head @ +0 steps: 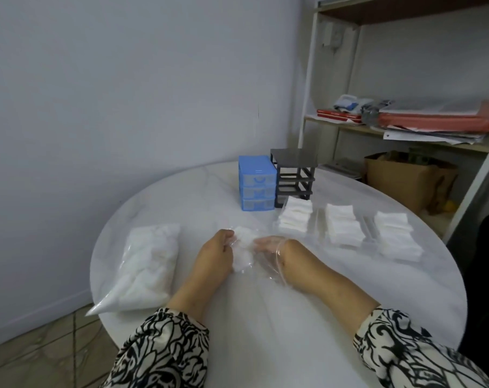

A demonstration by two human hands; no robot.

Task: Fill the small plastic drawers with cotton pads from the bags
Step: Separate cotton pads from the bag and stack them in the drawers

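The left hand (pixel 215 254) pinches a clear bag (pixel 261 264) of pads (pixel 244 247) mid-table (pixel 265 317); the right hand (pixel 268 245) is inside it, fingers blurred by plastic, so their grip is unclear. A full bag (pixel 146 267) overhangs the left edge, long axis running front to back. Three clear drawers (pixel 347 228) of stacked pads lie near the right rim, before the blue unit (pixel 256 183) and the dark frame (pixel 295 172).

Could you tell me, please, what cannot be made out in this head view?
- Right hand: inside the clear bag; the plastic blurs its fingers, so its grip is unclear.
- Blue drawer unit: all drawers pushed in, fronts too small to show contents.
- Pad count in the full bag: blurred into one white mass.
- Cardboard box contents: too dark.
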